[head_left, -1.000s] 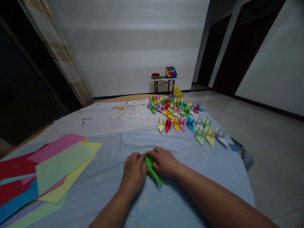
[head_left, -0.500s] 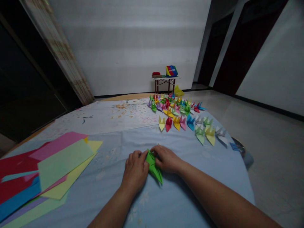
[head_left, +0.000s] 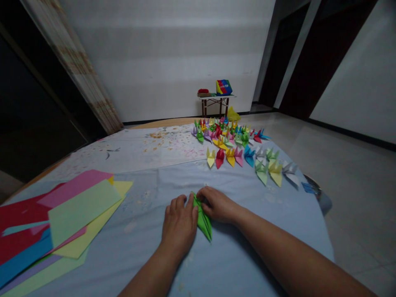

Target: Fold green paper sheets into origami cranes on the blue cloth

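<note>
A folded piece of green paper [head_left: 204,226], long and pointed at its near end, lies on the blue cloth in front of me. My left hand [head_left: 180,219] rests along its left side, thumb and index finger holding it against the cloth. From the right, my right hand [head_left: 217,204] pinches the paper's upper edge with bent fingers. The fingertips cover part of the top of the paper. Beyond my hands stand folded paper cranes in rows, among them a red crane [head_left: 220,159] and a blue crane [head_left: 249,156].
Loose coloured sheets lie at the left, a pale green sheet [head_left: 83,212] on top. More cranes crowd the far right of the round table, which is covered by a cloth [head_left: 148,247]. A small stand [head_left: 216,98] with a colourful box [head_left: 224,87] is by the wall.
My left hand has shifted slightly right over the green paper, which now looks narrower. The right hand keeps nearly the same place. The view has tilted a little.
</note>
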A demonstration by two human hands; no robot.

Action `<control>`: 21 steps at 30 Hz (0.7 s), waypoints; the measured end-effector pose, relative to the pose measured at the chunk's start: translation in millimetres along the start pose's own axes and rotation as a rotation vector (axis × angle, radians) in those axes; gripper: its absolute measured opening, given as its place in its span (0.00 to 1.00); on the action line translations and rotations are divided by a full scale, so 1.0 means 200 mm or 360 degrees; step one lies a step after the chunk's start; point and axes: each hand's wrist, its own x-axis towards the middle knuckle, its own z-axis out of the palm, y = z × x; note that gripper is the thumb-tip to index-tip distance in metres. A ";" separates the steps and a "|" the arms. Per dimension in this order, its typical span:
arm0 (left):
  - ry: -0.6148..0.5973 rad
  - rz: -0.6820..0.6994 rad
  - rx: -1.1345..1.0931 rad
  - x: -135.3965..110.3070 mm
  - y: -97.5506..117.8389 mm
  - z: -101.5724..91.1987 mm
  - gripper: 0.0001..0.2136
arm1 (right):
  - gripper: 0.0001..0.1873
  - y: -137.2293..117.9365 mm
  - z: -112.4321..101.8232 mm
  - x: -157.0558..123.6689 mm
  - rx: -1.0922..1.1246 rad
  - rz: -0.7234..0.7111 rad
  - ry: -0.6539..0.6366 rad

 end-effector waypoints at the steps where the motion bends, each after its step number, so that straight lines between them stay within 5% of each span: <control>1: 0.0007 -0.0009 -0.0017 0.00 0.00 0.00 0.20 | 0.13 0.00 0.00 0.00 -0.0007 0.0000 -0.0003; 9: -0.0131 0.0110 -0.0572 -0.04 -0.11 -0.11 0.17 | 0.13 -0.02 -0.03 -0.01 -0.0018 -0.0004 -0.0014; 21: -0.0009 0.0401 -0.0185 -0.23 -0.13 -0.02 0.20 | 0.13 0.00 -0.01 -0.01 -0.0025 -0.0027 0.0027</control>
